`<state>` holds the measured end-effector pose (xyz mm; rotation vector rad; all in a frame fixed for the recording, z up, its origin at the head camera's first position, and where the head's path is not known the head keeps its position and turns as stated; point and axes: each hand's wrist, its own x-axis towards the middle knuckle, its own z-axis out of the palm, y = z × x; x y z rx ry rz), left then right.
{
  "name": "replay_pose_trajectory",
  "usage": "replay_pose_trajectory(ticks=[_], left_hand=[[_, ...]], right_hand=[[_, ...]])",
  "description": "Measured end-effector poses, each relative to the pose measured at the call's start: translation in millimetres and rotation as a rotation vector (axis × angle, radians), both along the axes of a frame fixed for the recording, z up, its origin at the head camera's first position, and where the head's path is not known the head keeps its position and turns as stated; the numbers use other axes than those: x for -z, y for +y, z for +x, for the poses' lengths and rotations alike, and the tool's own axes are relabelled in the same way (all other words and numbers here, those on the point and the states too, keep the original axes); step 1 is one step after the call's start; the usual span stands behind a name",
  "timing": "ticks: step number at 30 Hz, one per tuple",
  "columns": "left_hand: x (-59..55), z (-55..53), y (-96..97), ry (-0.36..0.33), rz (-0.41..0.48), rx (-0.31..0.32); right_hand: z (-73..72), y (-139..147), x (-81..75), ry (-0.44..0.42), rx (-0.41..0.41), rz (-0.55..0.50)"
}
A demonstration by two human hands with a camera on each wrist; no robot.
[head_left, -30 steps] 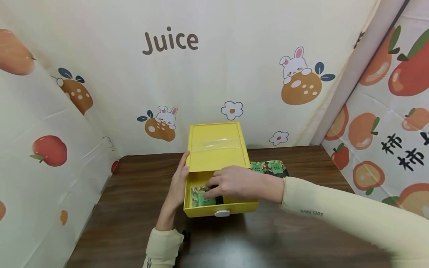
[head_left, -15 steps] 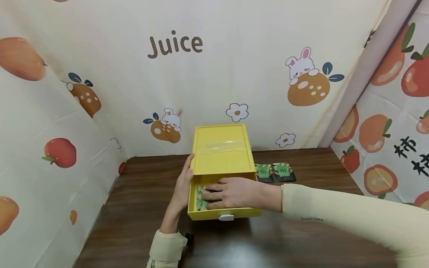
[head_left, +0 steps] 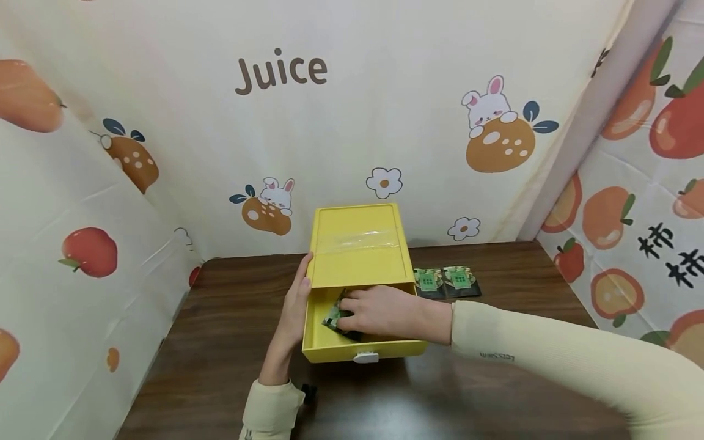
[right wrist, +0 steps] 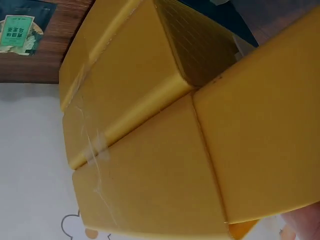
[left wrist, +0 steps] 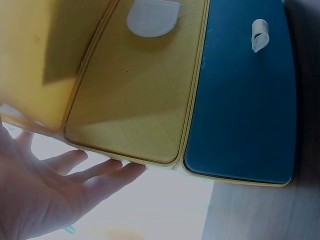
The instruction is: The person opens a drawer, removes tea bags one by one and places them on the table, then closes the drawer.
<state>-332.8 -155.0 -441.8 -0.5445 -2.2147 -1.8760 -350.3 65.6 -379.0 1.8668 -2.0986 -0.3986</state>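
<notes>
A yellow drawer cabinet (head_left: 360, 266) stands on the table with its top drawer (head_left: 332, 354) pulled out. Inside the drawer my right hand (head_left: 379, 311) pinches a flat green-and-black packet (head_left: 333, 319), which sits tilted under the fingers and is partly hidden by them. In the right wrist view only a bit of that hand (right wrist: 304, 222) shows past the drawer wall. My left hand (head_left: 293, 310) rests against the cabinet's left side; the left wrist view shows its fingers (left wrist: 107, 177) extended at the edge.
Two similar packets (head_left: 429, 283) lie side by side on the wooden table (head_left: 495, 366), right of the cabinet. Below the open drawer are a yellow drawer front (left wrist: 135, 95) and a blue one (left wrist: 245, 100). Printed cloth (head_left: 352, 110) hangs behind and at both sides.
My right fingers spread over the packet lying flat in the drawer, then drew together. The packet is now tilted and shifted within the drawer. My left hand stays at the cabinet's side.
</notes>
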Motion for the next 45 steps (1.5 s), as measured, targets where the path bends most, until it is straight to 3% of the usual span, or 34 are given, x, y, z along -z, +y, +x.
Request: replay_pose_trajectory(ticks=[7,11,15,25,33,38,45], left_hand=[[-1.5,-3.7,0.5,-0.036,0.010,0.035],[0.2,-2.6,-1.9,-0.039,0.005,0.018],[0.6,-0.1,-3.3,-0.025,-0.002,-0.007],[-0.3,-1.5,-0.8,-0.003,0.020,0.015],[0.1,-3.3,-3.7,-0.007,0.026,0.014],[-4.7,-4.6,-6.9,-0.013,0.040,0.035],[-4.4,-4.5,-4.8,-0.021,0.027,0.030]], right_hand=[[-1.5,5.0,0.3,-0.107,0.068,-0.022],[1.2,9.6,-7.2,-0.223,0.095,-0.015],[8.3,16.5,-23.5,-0.331,0.127,-0.021],[28.6,58.3,-73.9,-0.516,0.269,-0.083],[37.6,112.2,-94.1,-0.474,0.381,-0.162],[39.3,150.8,-90.9,-0.480,0.511,-0.207],[37.5,197.2,-61.0,-0.527,0.657,-0.274]])
